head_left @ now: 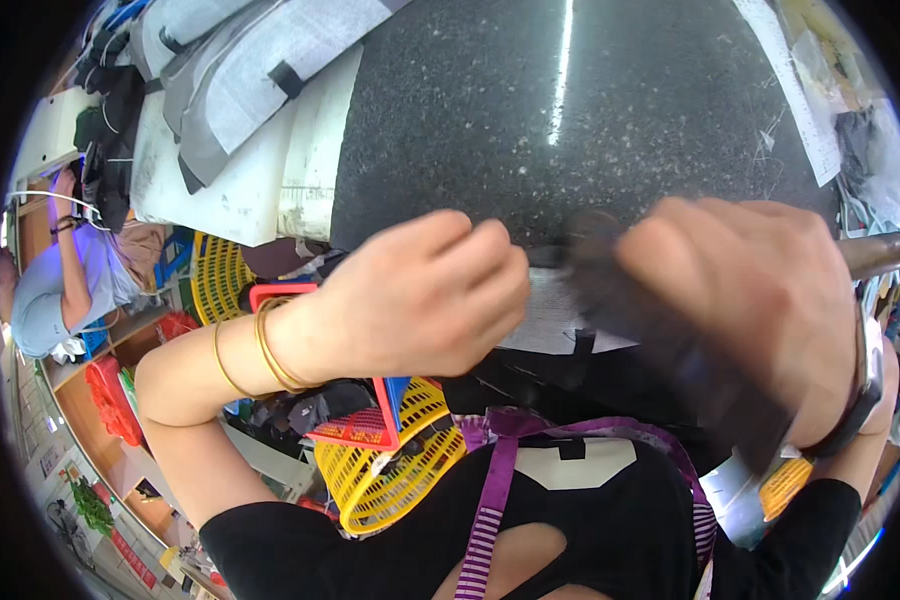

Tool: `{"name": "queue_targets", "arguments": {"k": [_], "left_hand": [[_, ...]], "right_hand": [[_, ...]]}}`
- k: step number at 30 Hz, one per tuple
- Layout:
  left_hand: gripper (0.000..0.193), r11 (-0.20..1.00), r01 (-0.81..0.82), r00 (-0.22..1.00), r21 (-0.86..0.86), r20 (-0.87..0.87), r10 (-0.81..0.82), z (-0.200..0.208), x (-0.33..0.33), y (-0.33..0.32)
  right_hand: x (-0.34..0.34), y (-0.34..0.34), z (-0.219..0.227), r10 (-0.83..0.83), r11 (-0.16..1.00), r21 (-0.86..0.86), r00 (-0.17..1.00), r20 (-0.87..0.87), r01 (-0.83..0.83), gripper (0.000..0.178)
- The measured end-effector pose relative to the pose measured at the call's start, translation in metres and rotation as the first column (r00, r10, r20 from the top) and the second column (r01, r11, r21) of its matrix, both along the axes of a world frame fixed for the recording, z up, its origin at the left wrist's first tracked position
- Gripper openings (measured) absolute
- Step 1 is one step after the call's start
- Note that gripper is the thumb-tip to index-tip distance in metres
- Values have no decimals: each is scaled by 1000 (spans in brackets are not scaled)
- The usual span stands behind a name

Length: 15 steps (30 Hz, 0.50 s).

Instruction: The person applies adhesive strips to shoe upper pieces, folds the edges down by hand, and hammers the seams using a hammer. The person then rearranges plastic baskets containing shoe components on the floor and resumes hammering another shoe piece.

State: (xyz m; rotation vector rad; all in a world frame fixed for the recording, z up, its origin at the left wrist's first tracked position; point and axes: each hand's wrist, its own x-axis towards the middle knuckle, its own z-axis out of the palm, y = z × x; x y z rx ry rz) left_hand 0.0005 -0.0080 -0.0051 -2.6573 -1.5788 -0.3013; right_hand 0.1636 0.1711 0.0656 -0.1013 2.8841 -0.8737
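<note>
My left hand (425, 295) is closed, its fingers curled in at the near edge of a dark speckled tabletop (450, 120). Whatever lies inside those fingers is hidden. To its right, my right hand (760, 290) grips a dark strip of cloth (670, 345), which hangs down toward my lap. Motion smears both the strip and that hand. Below and between the hands, a pale piece (540, 310) with a small black tab lies over black fabric; I cannot tell whether either hand touches it.
Grey-and-white fabric pieces (260, 85) lie at the far left on a white board (210, 190). Yellow plastic baskets (345, 490) and a red one (355, 430) stand by my left arm. A white strip (790, 90) and clear plastic (885, 165) edge the right side. Another person (55, 290) is at left.
</note>
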Motion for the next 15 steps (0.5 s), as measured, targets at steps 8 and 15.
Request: {"name": "queue_targets", "arguments": {"k": [8,15], "left_hand": [[19,999,12,984,-38,180,-5,-11,18,41],[15,1000,18,856,18,517,-25,-28,11,103]], "right_hand": [[24,26,14,-106,993,54,992,-63,109,14],[53,42,17,-415,883,273,906,80,381,9]]}}
